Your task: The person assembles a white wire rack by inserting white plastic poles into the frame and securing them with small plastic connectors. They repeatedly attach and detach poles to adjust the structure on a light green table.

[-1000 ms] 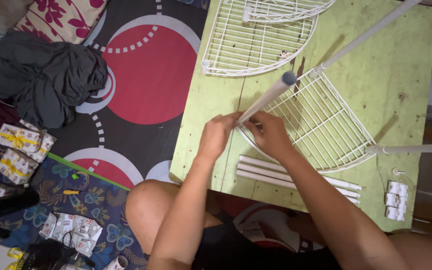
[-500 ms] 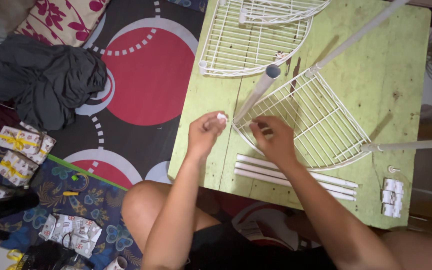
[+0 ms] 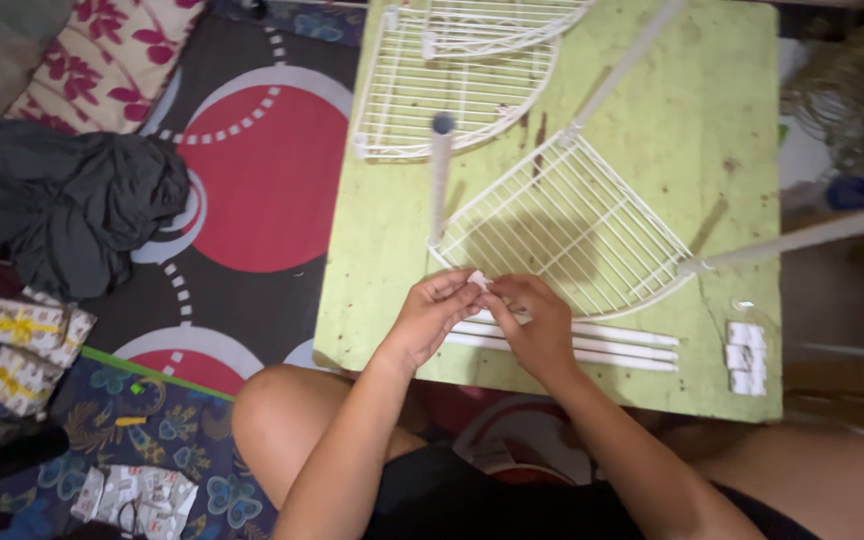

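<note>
My left hand [image 3: 432,312] and my right hand [image 3: 537,325] meet over the near edge of a green table [image 3: 392,270]. Together they pinch a small white clip [image 3: 478,280] at the near corner of a white wire corner shelf [image 3: 577,225]. A white pole [image 3: 440,180] rises upright from that corner toward the camera. Two more white poles [image 3: 802,238] stand at the shelf's other corners. Loose white tubes [image 3: 602,345] lie just beyond my fingers.
More white wire shelves [image 3: 452,70] lie stacked at the table's far end. Small white clips [image 3: 747,358] sit near the right edge. On the patterned floor mat lie a dark cloth heap [image 3: 72,205], a floral cushion [image 3: 92,50] and several paper packets [image 3: 22,340].
Both hands slid toward the near corner of the shelf and came together on the clip. The pole at that corner swung from a slant to nearly upright.
</note>
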